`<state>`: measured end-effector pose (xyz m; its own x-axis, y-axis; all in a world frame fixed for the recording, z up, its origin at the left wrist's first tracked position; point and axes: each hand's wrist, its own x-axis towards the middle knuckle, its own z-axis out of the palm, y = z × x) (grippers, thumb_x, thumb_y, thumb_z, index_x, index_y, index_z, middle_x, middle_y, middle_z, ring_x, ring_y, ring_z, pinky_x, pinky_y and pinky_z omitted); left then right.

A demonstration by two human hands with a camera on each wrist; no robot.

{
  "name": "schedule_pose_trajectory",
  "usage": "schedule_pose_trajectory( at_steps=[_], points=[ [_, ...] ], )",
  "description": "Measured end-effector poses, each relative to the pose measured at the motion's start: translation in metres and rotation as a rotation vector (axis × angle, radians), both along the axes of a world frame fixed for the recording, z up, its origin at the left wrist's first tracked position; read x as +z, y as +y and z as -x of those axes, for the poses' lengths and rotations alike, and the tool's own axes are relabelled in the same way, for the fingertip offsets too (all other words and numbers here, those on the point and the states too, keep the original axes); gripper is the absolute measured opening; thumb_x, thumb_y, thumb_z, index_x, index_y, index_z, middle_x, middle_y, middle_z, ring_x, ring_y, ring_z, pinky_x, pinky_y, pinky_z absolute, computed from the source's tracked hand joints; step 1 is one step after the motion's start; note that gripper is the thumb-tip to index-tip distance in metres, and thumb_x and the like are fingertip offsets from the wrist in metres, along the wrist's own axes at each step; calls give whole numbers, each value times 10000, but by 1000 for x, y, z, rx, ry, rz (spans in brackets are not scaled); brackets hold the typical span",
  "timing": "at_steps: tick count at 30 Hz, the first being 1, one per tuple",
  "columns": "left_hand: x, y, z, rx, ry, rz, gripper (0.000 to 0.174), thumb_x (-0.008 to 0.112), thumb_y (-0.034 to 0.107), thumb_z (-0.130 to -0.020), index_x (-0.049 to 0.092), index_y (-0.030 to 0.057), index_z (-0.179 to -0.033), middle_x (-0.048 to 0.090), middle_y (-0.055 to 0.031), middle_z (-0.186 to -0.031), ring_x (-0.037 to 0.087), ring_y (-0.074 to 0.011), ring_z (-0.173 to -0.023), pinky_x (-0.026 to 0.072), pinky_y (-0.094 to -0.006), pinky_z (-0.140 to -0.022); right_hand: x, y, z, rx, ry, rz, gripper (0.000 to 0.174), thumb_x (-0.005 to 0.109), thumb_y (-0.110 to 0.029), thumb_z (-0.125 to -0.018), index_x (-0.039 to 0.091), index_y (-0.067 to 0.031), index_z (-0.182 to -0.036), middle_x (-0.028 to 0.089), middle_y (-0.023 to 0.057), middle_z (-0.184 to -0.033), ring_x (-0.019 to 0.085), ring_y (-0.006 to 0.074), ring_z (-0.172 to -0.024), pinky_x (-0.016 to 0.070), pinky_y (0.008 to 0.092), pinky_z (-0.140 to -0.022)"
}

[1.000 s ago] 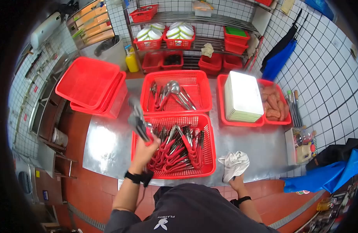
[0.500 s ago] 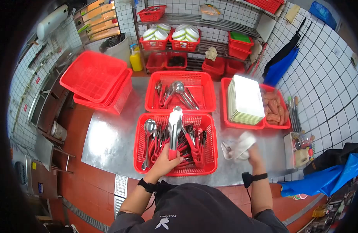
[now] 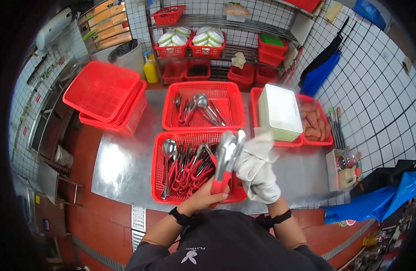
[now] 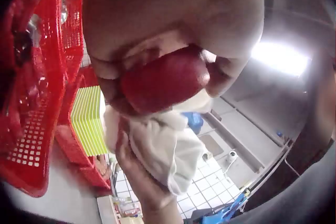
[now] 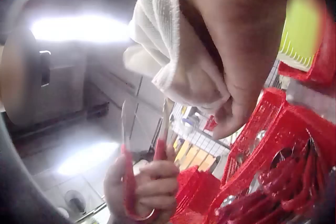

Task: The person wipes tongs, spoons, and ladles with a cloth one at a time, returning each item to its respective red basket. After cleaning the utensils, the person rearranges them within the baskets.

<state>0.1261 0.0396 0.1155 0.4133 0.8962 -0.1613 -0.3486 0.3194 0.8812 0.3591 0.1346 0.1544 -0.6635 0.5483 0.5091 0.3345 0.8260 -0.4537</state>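
Over the right side of the near red basket, my left hand grips a pair of metal tongs by its red handle, tips pointing up and away. My right hand holds a bunched white cloth, which hides most of its fingers in the head view. The cloth is right beside the metal arms of the tongs. In the right wrist view, the tongs' two arms stand apart below the cloth. Many red-handled tongs lie heaped in the near basket, with a long-handled ladle along its left side.
Behind is another red basket with several ladles and tongs. Stacked red baskets stand at the left. At right are a stack of white trays and a red basket of reddish-brown pieces. Shelves line the back wall.
My left hand has moved right across the near basket with the tongs. The right hand has lifted the cloth from the table's right side and brought it left to the tongs.
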Motion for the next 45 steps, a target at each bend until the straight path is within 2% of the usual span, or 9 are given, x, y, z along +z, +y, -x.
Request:
schedule_pose_trajectory(
  at_steps=[16,17,23,26,28,33,36,38,45],
  points=[
    [35,8,-9,-169,634,-220,628,679,152,-753,424,-1,-1306,582,-121,-1022,584,-184,-942,461,-329,-834,-15,34,1,-206,756,997,63,539,-6,-877,585,-45,-861,620,62,-826,596,153,-735,509,279,-653],
    [33,6,-6,-169,633,-218,628,679,152,-753,424,-1,-1306,582,-121,-1022,584,-184,-942,461,-329,-834,28,34,11,-194,364,82,81,559,8,-834,579,-51,-783,639,75,-871,602,144,-773,510,282,-667],
    [16,-7,8,31,646,-165,653,713,213,-775,415,13,-1320,600,-187,-1109,614,-270,-1033,483,-374,-872,44,52,-12,-271,185,-181,169,502,-38,-861,542,-36,-697,632,16,-729,573,114,-542,507,251,-510],
    [19,1,4,227,635,-129,689,737,251,-777,402,-2,-1322,605,-197,-1111,624,-295,-1021,485,-386,-880,-37,28,-33,-168,228,784,278,496,-12,-920,527,-29,-1196,580,35,-1092,568,138,-953,493,252,-773],
    [24,8,-5,197,696,-168,691,732,252,-770,395,-12,-1313,610,-228,-1099,628,-336,-1020,488,-404,-874,-39,5,-5,-67,582,1459,142,484,-164,-956,588,-78,-912,611,-15,-966,577,154,-980,487,262,-892],
    [28,13,-20,-2,768,-68,622,668,184,-766,392,-25,-1283,601,-276,-1109,613,-396,-1049,465,-422,-906,2,-8,41,-385,-639,-238,68,555,-78,-838,556,-32,-889,572,66,-809,576,200,-750,480,306,-662],
    [16,5,-12,-58,838,-73,602,652,165,-763,413,-8,-1287,613,-272,-1077,620,-392,-1023,474,-425,-878,-14,24,4,-404,171,328,79,592,-141,-755,549,-76,-771,555,33,-794,551,155,-690,436,270,-589],
    [24,0,-2,-161,985,-37,634,687,186,-753,435,11,-1307,634,-237,-1074,635,-367,-1007,484,-412,-875,9,27,-33,-855,-492,-650,266,616,-144,-599,618,-90,-859,611,79,-974,596,259,-904,447,391,-831],
    [-37,-52,30,200,922,31,796,783,287,-756,370,-23,-1362,628,-211,-1129,619,-350,-1072,472,-405,-926,-70,69,-134,-905,-423,-343,258,523,-162,-854,629,-5,-1029,632,94,-910,612,293,-876,483,407,-784]
  ],
)
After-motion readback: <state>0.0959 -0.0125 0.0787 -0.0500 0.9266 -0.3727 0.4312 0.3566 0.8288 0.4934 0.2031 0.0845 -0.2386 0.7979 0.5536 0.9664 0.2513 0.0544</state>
